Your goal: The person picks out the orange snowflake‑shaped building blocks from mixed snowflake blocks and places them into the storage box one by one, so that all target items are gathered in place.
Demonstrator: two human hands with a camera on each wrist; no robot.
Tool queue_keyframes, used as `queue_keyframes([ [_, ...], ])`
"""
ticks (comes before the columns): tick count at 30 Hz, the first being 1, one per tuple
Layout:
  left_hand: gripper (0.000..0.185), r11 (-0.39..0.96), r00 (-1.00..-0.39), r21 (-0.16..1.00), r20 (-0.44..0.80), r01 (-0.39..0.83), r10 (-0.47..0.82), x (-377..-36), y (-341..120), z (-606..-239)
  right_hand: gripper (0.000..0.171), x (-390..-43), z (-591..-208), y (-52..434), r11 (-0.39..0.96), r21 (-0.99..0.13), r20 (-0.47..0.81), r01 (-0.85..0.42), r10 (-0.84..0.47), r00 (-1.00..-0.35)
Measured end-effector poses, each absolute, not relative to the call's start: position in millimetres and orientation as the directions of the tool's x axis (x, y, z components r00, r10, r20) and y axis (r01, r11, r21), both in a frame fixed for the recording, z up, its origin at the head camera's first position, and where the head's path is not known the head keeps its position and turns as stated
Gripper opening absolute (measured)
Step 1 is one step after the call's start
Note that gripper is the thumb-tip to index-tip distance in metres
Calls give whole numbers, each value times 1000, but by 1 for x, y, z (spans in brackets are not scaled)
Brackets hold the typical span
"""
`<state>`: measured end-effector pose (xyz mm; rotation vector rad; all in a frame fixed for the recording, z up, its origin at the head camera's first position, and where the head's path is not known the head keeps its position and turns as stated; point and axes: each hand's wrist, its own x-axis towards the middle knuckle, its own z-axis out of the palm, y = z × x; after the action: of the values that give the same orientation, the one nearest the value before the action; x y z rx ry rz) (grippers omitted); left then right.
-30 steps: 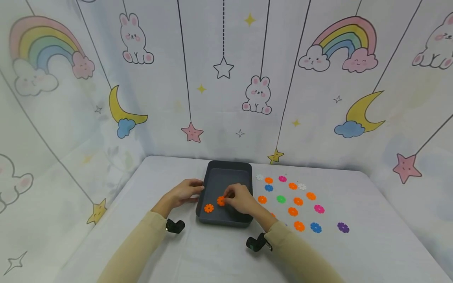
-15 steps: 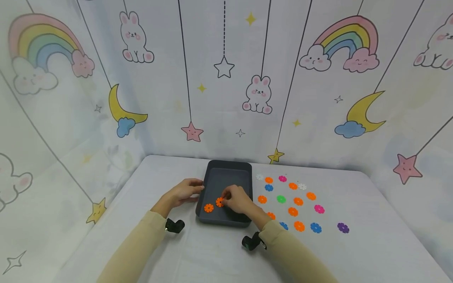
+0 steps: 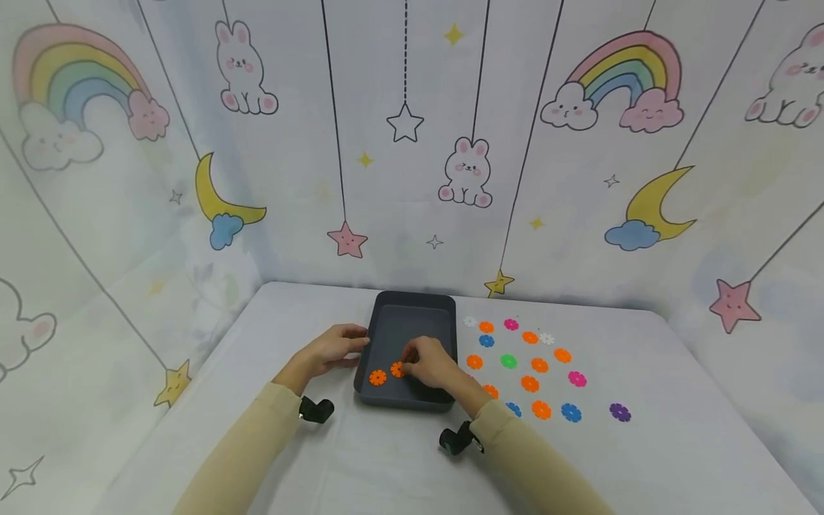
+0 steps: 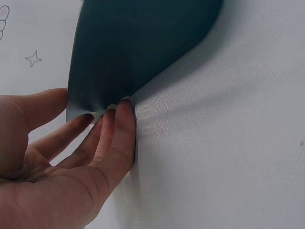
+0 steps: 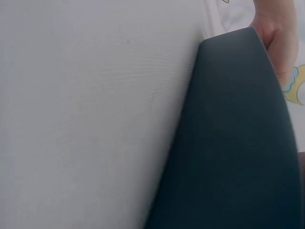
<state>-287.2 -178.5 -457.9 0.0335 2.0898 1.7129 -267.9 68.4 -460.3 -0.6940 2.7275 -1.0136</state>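
My right hand (image 3: 430, 363) is over the dark grey tray (image 3: 412, 325), its thumb and fingertips pinching an orange flower-shaped disc (image 3: 397, 369) close to the tray floor. Just left of it lies a second orange disc (image 3: 378, 377). At the tray's left side my left hand (image 3: 328, 350) holds the edge. In the left wrist view its thumb meets the rim, the tip hidden, while the fingers (image 4: 125, 133) press the outer wall. The right wrist view shows mostly the tray's outside wall (image 5: 228, 133), with the left hand (image 5: 281, 45) beyond; the right hand is almost wholly hidden there.
Several loose flower-shaped discs lie on the white-covered table (image 3: 669, 458) right of the tray, among them a green disc (image 3: 508, 361), a blue disc (image 3: 571, 413), a pink disc (image 3: 577, 379) and a purple disc (image 3: 620, 412). A printed cloth (image 3: 412, 214) hangs behind.
With the orange disc between its fingertips, my right hand has shifted slightly left and nearer to me. That disc is now closer to the other orange one. The left hand stays at the tray's edge.
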Motion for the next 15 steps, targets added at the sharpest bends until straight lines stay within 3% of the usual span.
queue_keyframes([
  [15, 52, 252, -901, 935, -318, -248, 294, -288, -179, -459, 28, -254, -427, 116, 640, -622, 85, -451, -517, -852],
])
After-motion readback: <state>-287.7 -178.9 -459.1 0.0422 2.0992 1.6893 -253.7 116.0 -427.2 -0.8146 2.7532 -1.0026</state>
